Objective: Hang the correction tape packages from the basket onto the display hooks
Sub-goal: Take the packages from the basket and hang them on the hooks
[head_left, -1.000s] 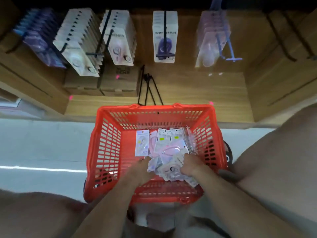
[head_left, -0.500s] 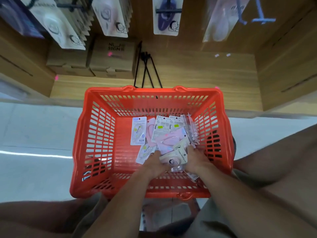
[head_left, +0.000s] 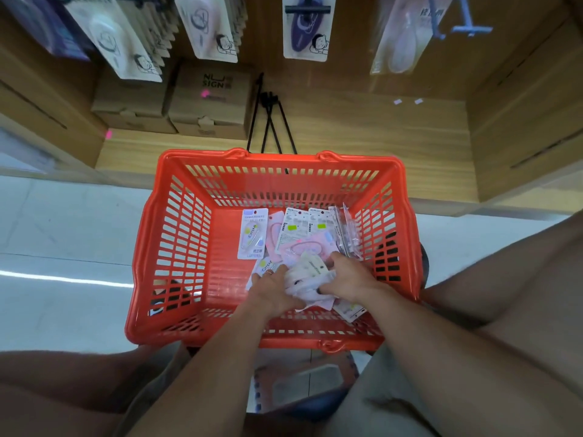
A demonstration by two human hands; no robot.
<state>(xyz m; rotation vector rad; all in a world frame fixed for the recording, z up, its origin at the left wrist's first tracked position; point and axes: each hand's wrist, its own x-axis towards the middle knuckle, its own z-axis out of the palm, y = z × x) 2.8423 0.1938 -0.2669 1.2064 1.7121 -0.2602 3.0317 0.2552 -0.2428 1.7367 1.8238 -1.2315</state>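
An orange plastic basket point(head_left: 176, 247) sits on the floor in front of me. Several correction tape packages point(head_left: 252, 237) lie loose on its bottom, pale blue, pink and white. Both my hands reach into the basket's near right part. My left hand point(head_left: 271, 288) and my right hand point(head_left: 350, 275) together grip a small bunch of packages point(head_left: 310, 272) between them. Above, rows of carded packages hang on display hooks point(head_left: 307, 9) along the wooden wall; one light blue hook point(head_left: 467, 26) at the upper right juts out past its pink packages.
Two brown cardboard boxes point(head_left: 208, 102) stand on the low wooden shelf behind the basket. Loose black hooks point(head_left: 268, 121) lean against the wall beside them. My knees flank the basket left and right. White tiled floor lies to the left.
The camera has tilted down and closer, so the hanging rows slid to the top edge. My hands have drawn together around a bunch of packages inside the basket.
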